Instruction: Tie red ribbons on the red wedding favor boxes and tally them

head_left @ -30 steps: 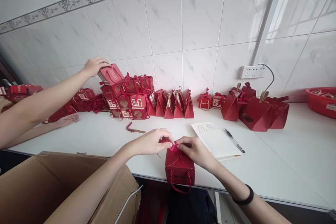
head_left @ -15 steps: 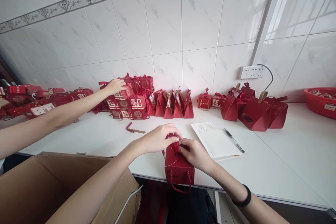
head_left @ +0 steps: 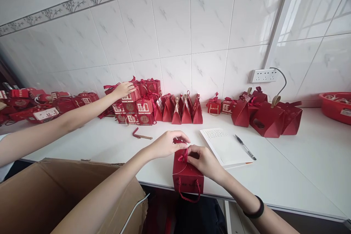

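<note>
Pinching ribbon (head_left: 183, 157) with left hand (head_left: 166, 144) and right hand (head_left: 204, 161) atop a box (head_left: 188, 173) on the table (head_left: 109, 140), near a notebook (head_left: 231, 150).

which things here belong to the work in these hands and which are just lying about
Likely part of it:
red box
ribbon on its top, pinched by the left hand and right hand
stacked red boxes, perhaps, since they carry ribbons too

Likely just lying about:
notebook
pen
red basin
cardboard box

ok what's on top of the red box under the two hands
A red ribbon is on the red box, held by the left hand and right hand. Part of the box's far end is hidden behind them.
</note>
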### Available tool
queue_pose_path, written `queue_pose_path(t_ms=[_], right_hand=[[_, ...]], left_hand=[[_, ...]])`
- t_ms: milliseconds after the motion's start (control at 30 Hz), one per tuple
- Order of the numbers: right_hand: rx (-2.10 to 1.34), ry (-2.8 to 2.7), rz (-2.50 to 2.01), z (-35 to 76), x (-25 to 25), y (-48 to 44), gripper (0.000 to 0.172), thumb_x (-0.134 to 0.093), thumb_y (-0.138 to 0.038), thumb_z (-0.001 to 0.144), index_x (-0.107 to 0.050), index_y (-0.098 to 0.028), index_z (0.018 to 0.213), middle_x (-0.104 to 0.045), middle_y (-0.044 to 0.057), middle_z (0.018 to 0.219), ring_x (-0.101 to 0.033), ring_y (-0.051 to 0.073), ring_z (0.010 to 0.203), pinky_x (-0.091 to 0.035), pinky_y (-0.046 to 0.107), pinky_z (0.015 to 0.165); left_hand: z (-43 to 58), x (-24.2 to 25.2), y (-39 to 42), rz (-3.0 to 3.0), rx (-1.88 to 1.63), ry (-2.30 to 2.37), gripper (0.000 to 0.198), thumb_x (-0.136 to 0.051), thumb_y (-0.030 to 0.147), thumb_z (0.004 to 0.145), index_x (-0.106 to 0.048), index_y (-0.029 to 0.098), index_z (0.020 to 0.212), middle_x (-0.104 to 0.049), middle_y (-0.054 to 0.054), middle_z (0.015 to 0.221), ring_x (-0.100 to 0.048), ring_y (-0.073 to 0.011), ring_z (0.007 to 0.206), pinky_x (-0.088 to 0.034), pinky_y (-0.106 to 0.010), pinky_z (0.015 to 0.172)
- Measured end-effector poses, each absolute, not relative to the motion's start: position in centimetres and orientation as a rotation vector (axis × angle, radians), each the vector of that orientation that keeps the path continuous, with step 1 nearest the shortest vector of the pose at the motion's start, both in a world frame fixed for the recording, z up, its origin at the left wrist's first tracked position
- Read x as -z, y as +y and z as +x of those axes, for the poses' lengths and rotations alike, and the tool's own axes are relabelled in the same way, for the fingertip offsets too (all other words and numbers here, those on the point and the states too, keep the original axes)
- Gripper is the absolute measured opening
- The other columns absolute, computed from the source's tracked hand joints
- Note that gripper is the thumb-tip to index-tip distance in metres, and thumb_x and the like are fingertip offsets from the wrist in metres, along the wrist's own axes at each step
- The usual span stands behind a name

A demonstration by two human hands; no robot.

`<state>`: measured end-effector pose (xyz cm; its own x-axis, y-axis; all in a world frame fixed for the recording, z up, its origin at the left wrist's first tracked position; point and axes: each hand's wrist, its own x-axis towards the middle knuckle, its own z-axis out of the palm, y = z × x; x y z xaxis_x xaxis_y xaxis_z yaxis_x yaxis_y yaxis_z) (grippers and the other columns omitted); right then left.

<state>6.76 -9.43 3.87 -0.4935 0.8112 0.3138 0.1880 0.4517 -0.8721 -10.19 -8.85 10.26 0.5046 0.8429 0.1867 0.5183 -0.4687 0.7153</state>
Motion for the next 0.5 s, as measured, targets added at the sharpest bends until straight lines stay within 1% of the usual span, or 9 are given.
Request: queue_pose_path(t_ms=[100,167,267,367,500], right_hand=[[-1.017,-1.944,-0.825,6.8,-3.9,-9.5,0.009,-0.057,-0.023,0.078,-0.064,-0.020,0.074,-0.065,0.001,0.083,-0.059,0.018,0.082,-0.044,0.029,0.076],[-1.035,-1.923,-0.814,6.8,-3.8,-9.5,0.010,-0.056,-0.024,0.078,-0.063,-0.019,0.074,-0.065,0.001,0.081,-0.059,0.017,0.080,-0.044,0.029,0.075],[-1.079,-1.880,-0.795,6.8,-3.7,-9.4,0.010,-0.053,-0.023,0.079,-0.062,-0.018,0.075,-0.065,0.001,0.076,-0.059,0.016,0.074,-0.045,0.027,0.071],[-1.095,-1.807,-0.814,6.9,-3.4,-9.2,0.007,-0.054,-0.023,0.077,-0.059,-0.018,0.076,-0.064,0.000,0.074,-0.058,0.014,0.071,-0.046,0.026,0.067],[-1.065,-1.740,-0.873,6.9,-3.0,-9.0,0.007,-0.057,-0.024,0.074,-0.055,-0.018,0.071,-0.061,0.000,0.071,-0.057,0.014,0.066,-0.044,0.025,0.061]], left_hand=[[-10.4,-9.5,-8.5,2.076,-0.762,1.115,0.015,-0.061,0.028,0.075,-0.062,0.017,0.085,-0.064,-0.002,0.088,-0.057,-0.0142,0.082,-0.044,-0.027,0.076],[-10.4,-9.1,-8.3,2.038,-0.781,1.127,0.015,-0.061,0.029,0.075,-0.061,0.016,0.084,-0.063,-0.002,0.088,-0.056,-0.0140,0.082,-0.044,-0.027,0.075],[-10.4,-8.4,-8.1,2.027,-0.819,1.158,0.013,-0.059,0.027,0.075,-0.059,0.016,0.081,-0.062,-0.002,0.084,-0.056,-0.0136,0.079,-0.044,-0.028,0.076],[-10.3,-7.9,-8.1,2.023,-0.841,1.196,0.009,-0.058,0.023,0.074,-0.057,0.015,0.076,-0.062,-0.001,0.078,-0.056,-0.0131,0.074,-0.043,-0.029,0.075],[-10.1,-7.2,-8.1,1.990,-0.773,1.224,0.008,-0.055,0.020,0.075,-0.060,0.015,0.075,-0.064,-0.002,0.078,-0.056,-0.0134,0.073,-0.044,-0.028,0.072]])
